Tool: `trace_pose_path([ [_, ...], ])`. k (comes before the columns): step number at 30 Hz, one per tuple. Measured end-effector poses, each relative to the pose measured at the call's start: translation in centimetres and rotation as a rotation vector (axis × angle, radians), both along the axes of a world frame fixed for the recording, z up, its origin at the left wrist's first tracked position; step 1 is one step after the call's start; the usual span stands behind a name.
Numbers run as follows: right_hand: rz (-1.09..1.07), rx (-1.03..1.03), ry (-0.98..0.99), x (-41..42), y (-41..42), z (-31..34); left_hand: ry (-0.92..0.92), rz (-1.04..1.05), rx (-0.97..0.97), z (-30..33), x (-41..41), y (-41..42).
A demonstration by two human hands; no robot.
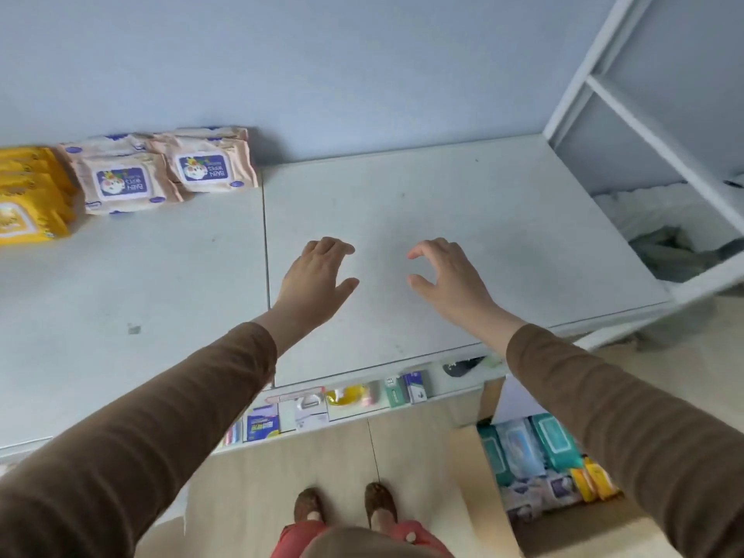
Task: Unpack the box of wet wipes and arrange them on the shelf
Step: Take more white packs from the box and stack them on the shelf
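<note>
Both hands hover over the bare right half of the white shelf top (pixel 483 219). My left hand (pixel 318 271) and my right hand (pixel 443 271) are open, fingers curled, and hold nothing. Pink baby-wipe packs (pixel 161 171) lie against the back wall at the left, with yellow wipe packs (pixel 32 195) stacked beside them at the far left edge. On the floor at the lower right stands an open cardboard box (pixel 563 517) with teal, blue and yellow wipe packs (pixel 535 449) inside, partly hidden by my right sleeve.
A lower shelf (pixel 342 400) under the front edge carries small packaged goods. A white shelving frame (pixel 644 126) stands at the right with crumpled cloth in its bottom bay. A seam (pixel 265 275) divides the shelf top. My feet are on the wooden floor.
</note>
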State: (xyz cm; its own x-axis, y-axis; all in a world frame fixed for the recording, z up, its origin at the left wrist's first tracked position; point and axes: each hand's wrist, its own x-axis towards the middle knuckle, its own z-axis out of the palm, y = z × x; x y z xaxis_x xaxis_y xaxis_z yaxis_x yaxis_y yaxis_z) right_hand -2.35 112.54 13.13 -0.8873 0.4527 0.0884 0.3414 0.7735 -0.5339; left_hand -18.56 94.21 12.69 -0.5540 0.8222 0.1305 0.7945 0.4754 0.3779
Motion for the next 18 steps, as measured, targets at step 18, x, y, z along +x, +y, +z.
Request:
trace_pose_path([
  [18,-0.626,-0.321,-0.048,36.7,5.9,-9.5,-0.146,-0.434,0.005,-8.3,31.7,9.3],
])
